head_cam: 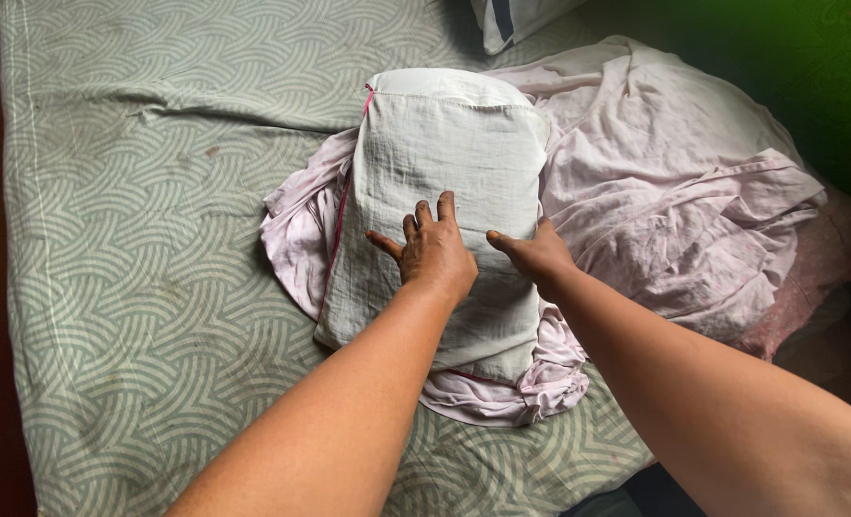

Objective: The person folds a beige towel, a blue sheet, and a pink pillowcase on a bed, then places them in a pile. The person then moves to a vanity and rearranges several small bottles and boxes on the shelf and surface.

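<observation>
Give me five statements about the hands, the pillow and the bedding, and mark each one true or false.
1. Both hands rest on the pale pillow. True: the left hand lies flat on it and the right hand at its right edge.
2. The pillow lies directly on the bare mattress. False: it lies on a crumpled pink sheet.
3. The bed cover is green with a wave pattern. True.
4. The left hand is clenched in a fist. False: its fingers are spread open.
5. A second pillow shows at the top edge. True, only partly in view.
</observation>
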